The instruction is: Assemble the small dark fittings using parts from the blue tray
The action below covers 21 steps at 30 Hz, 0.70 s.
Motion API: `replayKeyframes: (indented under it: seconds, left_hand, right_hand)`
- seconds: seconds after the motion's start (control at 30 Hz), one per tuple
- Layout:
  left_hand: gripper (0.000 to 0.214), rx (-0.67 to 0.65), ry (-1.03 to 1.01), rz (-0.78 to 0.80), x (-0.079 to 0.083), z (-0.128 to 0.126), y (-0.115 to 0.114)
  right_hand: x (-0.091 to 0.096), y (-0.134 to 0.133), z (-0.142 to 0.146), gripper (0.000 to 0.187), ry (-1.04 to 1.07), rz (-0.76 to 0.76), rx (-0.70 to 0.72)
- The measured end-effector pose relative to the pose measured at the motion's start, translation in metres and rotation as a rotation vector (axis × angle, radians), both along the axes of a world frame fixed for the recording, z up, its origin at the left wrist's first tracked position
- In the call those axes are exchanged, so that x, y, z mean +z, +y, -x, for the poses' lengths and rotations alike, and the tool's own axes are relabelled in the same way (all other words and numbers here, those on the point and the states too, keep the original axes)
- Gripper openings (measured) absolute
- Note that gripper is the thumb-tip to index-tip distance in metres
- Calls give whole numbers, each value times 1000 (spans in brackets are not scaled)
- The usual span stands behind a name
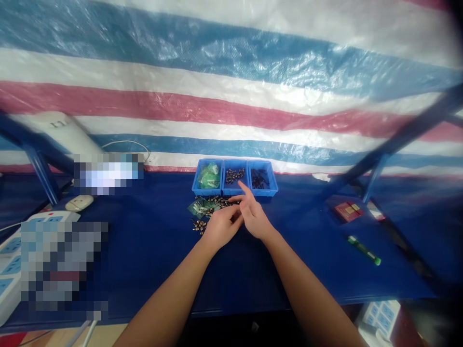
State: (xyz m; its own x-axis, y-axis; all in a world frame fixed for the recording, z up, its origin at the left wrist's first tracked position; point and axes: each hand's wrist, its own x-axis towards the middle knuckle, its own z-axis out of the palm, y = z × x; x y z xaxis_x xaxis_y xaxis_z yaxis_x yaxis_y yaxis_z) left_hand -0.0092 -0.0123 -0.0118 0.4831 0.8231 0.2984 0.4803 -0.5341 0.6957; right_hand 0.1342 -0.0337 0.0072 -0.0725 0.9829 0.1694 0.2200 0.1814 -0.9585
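Note:
My left hand [222,226] is closed, with its thumb and fingertips meeting those of my right hand [253,217]. Whatever is pinched between them is too small or hidden to make out. The right hand's thumb and a finger press together while its other fingers stretch forward. Just beyond the hands lies a loose heap of small brass-and-dark metal pieces [199,225], partly covered by the left hand. A clear green plastic bag [197,207] rests among them. Behind stand three joined blue bins: the left bin [195,185] holds green bags, the middle bin [231,189] brass-coloured pieces, the right bin [274,185] dark pieces.
White power strips [58,219] lie at the left, near a computer mouse [79,203]. A red box [347,212] and a green tube [364,250] rest at the right. Blue metal braces [376,178] flank the blue table [144,260]; striped sheeting [231,106] hangs behind.

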Motion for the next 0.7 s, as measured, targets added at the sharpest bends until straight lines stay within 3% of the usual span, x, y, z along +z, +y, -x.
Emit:
replayKeyframes:
  seconds: [0.33,0.4,0.57,0.7]
  left_hand:
    - [15,-72,37,12,2,2,1]
    - [15,-4,-20,10,3,4,4]
    - [21,322,-180,31,2,9,12]
    - [24,358,-203,49,-1,10,14]
  right_hand:
    - [3,0,-1,55,-60,-45,-44]
    - [1,1,-1,50,-65,-65,-76]
    - [-9,8,0,31,-180,-112,-167]
    - [-11,11,0,26,-235,-208,-226]
